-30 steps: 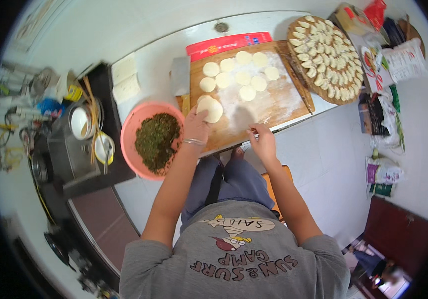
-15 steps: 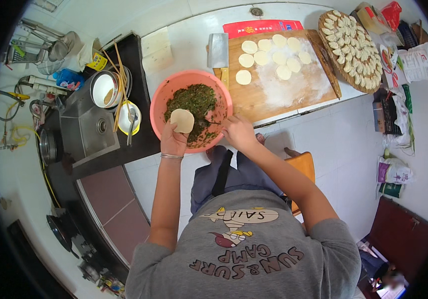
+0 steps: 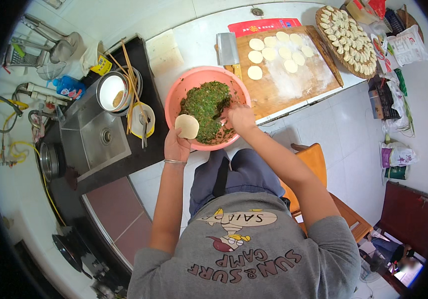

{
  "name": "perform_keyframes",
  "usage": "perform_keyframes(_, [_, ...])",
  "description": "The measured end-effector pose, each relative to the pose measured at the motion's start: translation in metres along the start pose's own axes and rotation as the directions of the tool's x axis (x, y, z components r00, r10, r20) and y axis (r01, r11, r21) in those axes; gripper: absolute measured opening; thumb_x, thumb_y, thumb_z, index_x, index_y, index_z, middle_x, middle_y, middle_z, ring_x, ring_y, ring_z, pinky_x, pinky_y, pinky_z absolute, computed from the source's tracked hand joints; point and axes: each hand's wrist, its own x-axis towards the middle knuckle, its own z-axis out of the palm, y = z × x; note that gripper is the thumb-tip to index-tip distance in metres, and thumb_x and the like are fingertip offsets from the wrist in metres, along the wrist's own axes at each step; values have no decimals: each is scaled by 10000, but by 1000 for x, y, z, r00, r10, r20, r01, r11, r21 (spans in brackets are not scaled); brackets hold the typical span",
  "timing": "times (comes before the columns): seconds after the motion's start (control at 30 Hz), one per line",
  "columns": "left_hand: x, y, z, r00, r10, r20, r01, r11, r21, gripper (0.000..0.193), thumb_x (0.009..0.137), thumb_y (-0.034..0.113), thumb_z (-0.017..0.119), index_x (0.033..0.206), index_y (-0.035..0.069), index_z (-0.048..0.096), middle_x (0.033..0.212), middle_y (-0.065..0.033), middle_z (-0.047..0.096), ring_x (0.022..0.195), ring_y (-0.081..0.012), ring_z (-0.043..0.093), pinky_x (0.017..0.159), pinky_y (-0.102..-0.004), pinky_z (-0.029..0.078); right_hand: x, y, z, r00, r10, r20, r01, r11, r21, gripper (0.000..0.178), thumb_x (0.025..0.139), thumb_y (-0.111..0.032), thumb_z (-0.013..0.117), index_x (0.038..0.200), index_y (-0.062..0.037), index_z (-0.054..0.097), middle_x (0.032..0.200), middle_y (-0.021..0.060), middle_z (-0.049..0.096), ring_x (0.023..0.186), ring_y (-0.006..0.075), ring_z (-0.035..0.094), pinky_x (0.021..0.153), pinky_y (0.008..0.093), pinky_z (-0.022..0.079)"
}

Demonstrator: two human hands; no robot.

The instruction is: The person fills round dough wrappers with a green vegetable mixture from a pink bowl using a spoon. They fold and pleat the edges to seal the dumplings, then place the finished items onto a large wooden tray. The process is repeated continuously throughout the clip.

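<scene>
A pink bowl (image 3: 171, 94) holds chopped green filling (image 3: 203, 107). My left hand (image 3: 176, 148) pinches a round dough wrapper (image 3: 187, 126) by its near edge, over the bowl's near left side. The wrapper lies flat and bare. My right hand (image 3: 241, 119) is closed inside the bowl's right side, beside the filling. A small pale end shows at its fingertips, but the rest of what it grips is hidden. Several more wrappers (image 3: 255, 73) lie on the floured wooden board (image 3: 266, 102) to the right of the bowl.
A cleaver (image 3: 227, 49) rests at the board's left edge, and a dark wooden stick (image 3: 325, 57) along its right. Behind that, a round tray (image 3: 319, 26) carries many folded dumplings. Left of the bowl stand a white bowl with a spoon (image 3: 145, 122), chopsticks (image 3: 131, 82) and a sink (image 3: 86, 149).
My right hand has moved from the bowl's right rim into the bowl, against the filling. The left hand still holds the wrapper, now tilted slightly. The whole view has shifted a little.
</scene>
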Motion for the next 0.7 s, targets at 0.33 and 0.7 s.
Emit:
perform_keyframes(0.33, [3, 0, -12, 996, -83, 21, 84, 995, -60, 352, 880, 36, 424, 1226, -23, 423, 1241, -151, 524, 1155, -297, 531, 991, -434, 451, -10, -21, 7, 995, 44, -92, -46, 999, -28, 130, 808, -123, 554, 830, -72, 671, 894, 84, 620, 808, 229, 658, 612, 342, 538])
perform_keyframes(0.7, [2, -1, -21, 995, -85, 43, 88, 994, -71, 371, 867, 39, 456, 1231, -26, 430, 1237, -152, 530, 1164, -295, 526, 1001, -443, 440, -5, -29, -7, 977, 90, 193, -117, 984, 132, 122, 796, -120, 593, 836, -68, 695, 822, 112, 693, 761, 254, 693, 645, 354, 551])
